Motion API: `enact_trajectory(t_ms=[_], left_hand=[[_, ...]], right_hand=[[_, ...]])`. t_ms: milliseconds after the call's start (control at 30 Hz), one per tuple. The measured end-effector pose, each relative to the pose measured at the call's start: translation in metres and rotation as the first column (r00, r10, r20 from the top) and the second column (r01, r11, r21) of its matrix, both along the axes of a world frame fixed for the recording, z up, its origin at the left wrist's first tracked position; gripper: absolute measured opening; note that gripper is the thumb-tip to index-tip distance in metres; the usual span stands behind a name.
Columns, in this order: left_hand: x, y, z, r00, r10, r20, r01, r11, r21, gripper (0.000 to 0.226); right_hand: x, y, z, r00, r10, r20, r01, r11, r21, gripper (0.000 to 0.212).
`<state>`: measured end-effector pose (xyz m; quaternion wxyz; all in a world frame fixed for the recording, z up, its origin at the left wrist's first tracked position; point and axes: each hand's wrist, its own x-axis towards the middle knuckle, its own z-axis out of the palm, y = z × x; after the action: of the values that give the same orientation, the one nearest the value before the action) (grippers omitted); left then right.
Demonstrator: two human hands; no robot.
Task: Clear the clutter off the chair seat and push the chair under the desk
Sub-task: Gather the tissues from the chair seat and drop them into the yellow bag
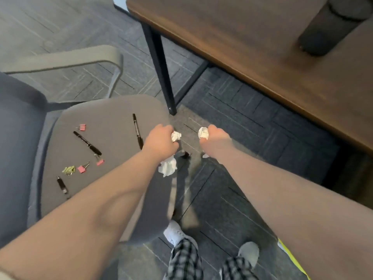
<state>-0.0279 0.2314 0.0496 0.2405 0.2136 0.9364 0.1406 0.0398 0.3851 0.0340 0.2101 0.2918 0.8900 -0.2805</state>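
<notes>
The grey chair seat (109,110) lies at the left, carrying black pens (87,143), pink binder clips (82,127) and a yellow-green clip (68,169). My left hand (159,141) is over the seat's right edge, closed on a crumpled white paper ball (176,136); more crumpled paper (168,168) shows below that wrist. My right hand (216,138) is out over the carpet beside the seat, closed on another white paper ball (203,132). The brown desk (252,57) stands at the upper right.
A black desk leg (161,67) stands just beyond the seat's front corner. A dark cylindrical container (327,23) sits on the desk. The chair's grey armrest (66,57) and backrest (16,128) are at the left. My feet (175,233) are on the carpet below.
</notes>
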Motion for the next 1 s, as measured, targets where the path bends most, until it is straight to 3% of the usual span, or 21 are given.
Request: enact_trajectory(t_ms=[133,300,467,600,700,833,1000], left_hand=[[0.044,0.07,0.003,0.991,-0.131,0.037,0.131,0.991,-0.004,0.036],[0.107,0.153,0.008,0.947,-0.308,0.093,0.312,0.95,-0.034,0.017],[0.171,0.233,0.006,0.88,-0.46,0.117,0.469,0.881,-0.065,0.026],[0.222,0.287,0.006,0.818,-0.561,0.129,0.57,0.82,-0.054,0.018],[0.261,0.321,0.004,0.767,-0.625,0.143,0.637,0.768,-0.061,0.02],[0.315,0.365,-0.006,0.684,-0.713,0.156,0.727,0.684,-0.059,0.018],[0.39,0.407,-0.024,0.603,-0.762,0.238,0.791,0.609,-0.055,0.035]], right_hand=[[0.07,0.066,0.007,0.992,-0.127,0.016,0.127,0.992,0.006,0.028],[0.16,0.135,0.01,0.961,-0.276,0.004,0.276,0.961,0.013,0.023],[0.249,0.192,0.004,0.899,-0.434,0.062,0.434,0.901,0.006,0.032],[0.313,0.228,-0.003,0.829,-0.555,0.072,0.557,0.831,-0.005,0.024],[0.357,0.248,-0.004,0.805,-0.585,0.096,0.586,0.81,0.019,0.031],[0.422,0.271,-0.014,0.719,-0.687,0.105,0.689,0.724,0.018,0.034],[0.499,0.289,-0.034,0.582,-0.8,0.148,0.811,0.585,-0.021,0.035]])
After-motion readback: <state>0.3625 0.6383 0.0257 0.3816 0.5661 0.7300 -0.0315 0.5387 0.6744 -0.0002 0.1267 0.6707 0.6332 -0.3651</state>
